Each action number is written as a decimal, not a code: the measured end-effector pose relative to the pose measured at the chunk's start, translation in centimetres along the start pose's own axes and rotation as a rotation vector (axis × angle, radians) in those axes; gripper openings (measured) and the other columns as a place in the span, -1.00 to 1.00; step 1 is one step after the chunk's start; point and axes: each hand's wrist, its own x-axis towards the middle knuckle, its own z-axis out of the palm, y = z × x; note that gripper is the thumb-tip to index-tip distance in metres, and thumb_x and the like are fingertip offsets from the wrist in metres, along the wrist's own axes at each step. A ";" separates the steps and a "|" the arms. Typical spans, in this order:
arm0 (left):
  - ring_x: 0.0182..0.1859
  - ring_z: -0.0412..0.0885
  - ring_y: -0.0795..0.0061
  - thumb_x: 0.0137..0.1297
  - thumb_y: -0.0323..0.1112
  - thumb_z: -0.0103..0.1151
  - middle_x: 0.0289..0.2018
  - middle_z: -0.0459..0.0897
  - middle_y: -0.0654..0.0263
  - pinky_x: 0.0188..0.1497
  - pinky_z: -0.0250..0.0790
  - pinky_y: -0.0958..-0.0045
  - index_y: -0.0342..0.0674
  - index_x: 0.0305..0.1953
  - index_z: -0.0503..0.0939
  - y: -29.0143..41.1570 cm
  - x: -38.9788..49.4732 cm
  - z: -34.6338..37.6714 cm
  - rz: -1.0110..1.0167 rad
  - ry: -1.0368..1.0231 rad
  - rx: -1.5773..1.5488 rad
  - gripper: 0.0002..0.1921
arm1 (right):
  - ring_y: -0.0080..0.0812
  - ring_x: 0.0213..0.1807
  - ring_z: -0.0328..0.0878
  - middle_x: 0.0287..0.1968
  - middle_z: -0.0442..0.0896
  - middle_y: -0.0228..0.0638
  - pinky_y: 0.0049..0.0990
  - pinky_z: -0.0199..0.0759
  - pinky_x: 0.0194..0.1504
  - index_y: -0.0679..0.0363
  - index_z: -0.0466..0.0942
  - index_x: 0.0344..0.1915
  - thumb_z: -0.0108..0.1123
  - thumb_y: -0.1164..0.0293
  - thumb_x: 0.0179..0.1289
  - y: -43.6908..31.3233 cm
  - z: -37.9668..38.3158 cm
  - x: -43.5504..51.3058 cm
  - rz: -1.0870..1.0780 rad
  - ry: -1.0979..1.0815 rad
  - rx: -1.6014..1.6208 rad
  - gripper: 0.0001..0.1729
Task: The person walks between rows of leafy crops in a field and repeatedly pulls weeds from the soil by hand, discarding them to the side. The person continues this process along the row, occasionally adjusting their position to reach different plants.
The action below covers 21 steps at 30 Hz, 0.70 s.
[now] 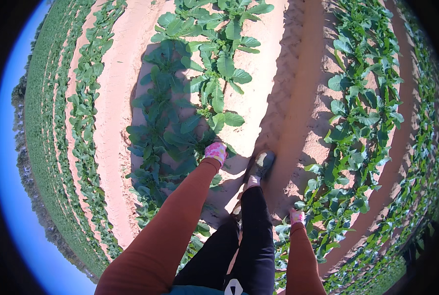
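My left hand (215,152), in a white work glove with a pink flower pattern, reaches down among lobed leafy green crop plants (219,66) on a raised sandy bed. Its fingertips are lost in the leaves and shadow, so any grip is hidden. Lower and to the right, my right hand (296,217) wears a matching glove. It hangs beside the leaves of the neighbouring row (352,162), small in view, and I cannot make out its fingers or anything in them. Both forearms are in rust-coloured sleeves.
My dark shoe (262,164) stands at the edge of the sandy furrow (296,92) between the two beds. More crop rows (86,84) run off to the left, with a line of trees (24,155) beyond. My shadow falls over the plants by my left hand.
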 end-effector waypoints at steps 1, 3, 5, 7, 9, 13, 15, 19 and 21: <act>-0.25 0.60 0.04 0.01 -0.16 0.25 -0.38 0.62 0.08 -0.20 0.43 0.10 -0.18 -0.34 0.61 -4.3 -2.9 0.6 -0.194 -0.051 -0.100 -0.75 | -0.35 -0.64 0.53 -0.53 0.58 -0.21 -0.45 0.44 -0.60 0.32 0.52 -0.18 0.19 0.25 0.07 -9.4 -1.8 -6.0 -0.037 -0.241 0.302 -0.61; -0.26 0.61 0.10 -0.01 -0.20 0.27 -0.36 0.65 0.10 -0.20 0.45 0.17 -0.16 -0.38 0.63 -6.4 -3.7 1.4 -0.240 -0.101 -0.069 -0.79 | -0.31 -0.22 0.60 -0.23 0.63 -0.10 -0.41 0.48 -0.19 0.31 0.50 -0.05 0.25 0.24 0.08 -17.0 -7.3 -13.4 -0.370 -0.274 0.139 -0.52; -0.13 0.60 0.14 -0.05 -0.17 0.33 -0.23 0.64 0.06 -0.07 0.43 0.28 -0.26 -0.21 0.58 -5.8 -4.0 -0.5 -0.284 -0.272 -0.375 -0.62 | -0.14 -0.14 0.60 -0.16 0.64 -0.07 -0.32 0.45 -0.07 0.23 0.54 -0.06 0.24 0.13 0.04 -19.8 -12.9 -19.4 -0.276 -0.395 0.381 -0.48; -0.05 0.57 0.10 -0.04 -0.13 0.33 -0.17 0.63 0.02 0.00 0.40 0.31 -0.27 -0.11 0.54 -3.7 -6.3 -3.8 -0.239 -0.075 -0.354 -0.53 | -0.17 -0.08 0.59 -0.10 0.63 -0.10 -0.34 0.43 -0.03 0.22 0.53 -0.02 0.23 0.08 0.09 -19.2 -17.9 -23.1 -0.173 -0.408 0.122 -0.46; -0.03 0.57 0.08 -0.01 -0.14 0.30 -0.15 0.62 0.01 0.01 0.38 0.29 -0.28 -0.10 0.54 -2.0 -9.3 -8.6 -0.328 -0.093 -0.323 -0.54 | -0.20 -0.03 0.57 -0.09 0.63 -0.10 -0.36 0.40 0.02 0.22 0.54 -0.03 0.21 0.05 0.13 -17.2 -21.7 -26.6 -0.173 -0.476 0.074 -0.46; -0.10 0.59 0.13 0.03 -0.19 0.26 -0.21 0.63 0.02 -0.05 0.39 0.29 -0.27 -0.09 0.54 -2.0 -15.4 -15.3 -0.286 -0.170 -0.510 -0.59 | -0.24 -0.05 0.58 -0.12 0.65 -0.14 -0.37 0.40 0.02 0.28 0.57 -0.07 0.18 0.08 0.16 -14.7 -27.9 -32.4 -0.058 -0.499 0.151 -0.49; -0.16 0.61 0.20 0.05 -0.23 0.24 -0.26 0.65 0.05 -0.12 0.43 0.30 -0.26 -0.10 0.54 -2.5 -18.0 -18.6 -0.295 -0.202 -0.586 -0.62 | -0.29 -0.17 0.61 -0.18 0.67 -0.16 -0.38 0.44 -0.08 0.31 0.56 -0.09 0.18 0.13 0.18 -11.8 -28.5 -31.7 0.068 -0.580 0.288 -0.52; -0.39 0.58 0.37 0.09 -0.31 0.21 -0.38 0.62 0.18 -0.42 0.44 0.36 -0.26 -0.15 0.56 -7.1 -17.7 -17.5 -0.456 -0.164 -0.783 -0.71 | -0.44 -0.40 0.58 -0.37 0.65 -0.27 -0.45 0.46 -0.39 0.30 0.57 -0.18 0.17 0.20 0.19 -17.2 -35.0 -32.4 0.069 -0.432 0.433 -0.63; -0.47 0.56 0.40 0.14 -0.35 0.16 -0.44 0.60 0.22 -0.50 0.43 0.36 -0.25 -0.19 0.57 -8.7 -17.5 -19.4 -0.492 -0.147 -0.739 -0.79 | -0.43 -0.38 0.59 -0.33 0.65 -0.25 -0.44 0.47 -0.37 0.32 0.57 -0.15 0.16 0.24 0.19 -18.8 -37.5 -30.4 -0.012 -0.420 0.367 -0.63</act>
